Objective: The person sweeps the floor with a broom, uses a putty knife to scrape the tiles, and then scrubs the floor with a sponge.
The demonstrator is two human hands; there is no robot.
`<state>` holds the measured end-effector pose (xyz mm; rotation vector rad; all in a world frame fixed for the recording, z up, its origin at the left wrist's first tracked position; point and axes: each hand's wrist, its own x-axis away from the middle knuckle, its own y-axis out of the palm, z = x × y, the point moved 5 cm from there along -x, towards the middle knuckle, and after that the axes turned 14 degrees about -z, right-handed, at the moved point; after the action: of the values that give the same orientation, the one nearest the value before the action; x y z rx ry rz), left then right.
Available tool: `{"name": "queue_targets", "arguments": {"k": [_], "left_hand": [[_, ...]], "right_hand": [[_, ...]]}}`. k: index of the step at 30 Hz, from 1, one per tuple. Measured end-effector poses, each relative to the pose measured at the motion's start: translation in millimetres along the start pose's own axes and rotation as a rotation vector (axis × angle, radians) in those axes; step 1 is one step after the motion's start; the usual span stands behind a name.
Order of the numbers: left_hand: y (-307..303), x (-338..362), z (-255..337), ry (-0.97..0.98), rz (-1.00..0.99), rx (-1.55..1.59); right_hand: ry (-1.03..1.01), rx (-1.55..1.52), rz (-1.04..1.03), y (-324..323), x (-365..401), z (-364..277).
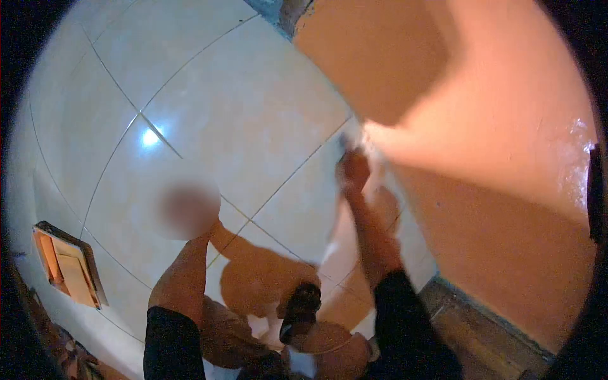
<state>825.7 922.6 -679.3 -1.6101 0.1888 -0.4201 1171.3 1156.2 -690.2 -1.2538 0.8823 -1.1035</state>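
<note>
My right hand (pixel 354 170) is low at the seam between the tiled floor (pixel 266 101) and the orange wall (pixel 494 209). Its fingers are curled closed, and a small dark shape with a pale smear shows just beyond them at the wall's foot; I cannot tell what they hold. To the left, my left hand (pixel 190 209) is over the pale tiles, its fingers lost in blur. Black sleeves (pixel 174 342) cover both forearms partway. Beneath me, between the arms, a dark shoe or strap (pixel 301 307) shows beside my bent legs.
A rectangular dark-framed panel (pixel 69 266) with orange and cream surfaces lies on the floor at the left. Patterned cloth (pixel 69 348) shows at the lower left. A brown ledge (pixel 481 332) runs along the wall at the lower right. Light glares off the tiles.
</note>
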Motion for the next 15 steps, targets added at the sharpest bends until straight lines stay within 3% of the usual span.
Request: {"name": "queue_targets", "arguments": {"k": [2, 4, 6, 8, 9, 12, 13, 15], "left_hand": [[0.8, -0.5, -0.1, -0.018, -0.048, 0.027], [-0.7, -1.3, 6.7, -0.028, -0.113, 0.035], [-1.2, -4.2, 2.1, -0.065, -0.183, -0.005], [-3.9, -4.1, -13.9, -0.097, -0.133, 0.0], [-5.4, -1.0, -11.9, -0.082, -0.116, 0.01], [4.0, -3.0, -1.3, -0.039, -0.107, 0.052], [4.1, -5.2, -0.5, -0.04, -0.1, 0.036], [-6.7, 3.7, 6.2, -0.001, -0.02, 0.032]], "right_hand": [[-0.044, 0.053, -0.38, -31.3, 95.1, -77.9], [-0.153, 0.027, -0.42, -52.3, 179.1, -121.6], [0.04, -0.293, -0.542, -38.1, 184.4, -115.1], [-0.229, -0.117, -0.451, -40.3, 162.7, -107.0], [-0.233, -0.3, -0.195, -14.8, 131.1, -80.1], [-0.09, -0.087, -0.067, -29.2, 9.2, -4.3], [-0.093, 0.053, 0.101, 9.2, -21.2, 30.1], [-0.029, 0.129, -0.05, 61.2, -8.9, 33.1]]}}
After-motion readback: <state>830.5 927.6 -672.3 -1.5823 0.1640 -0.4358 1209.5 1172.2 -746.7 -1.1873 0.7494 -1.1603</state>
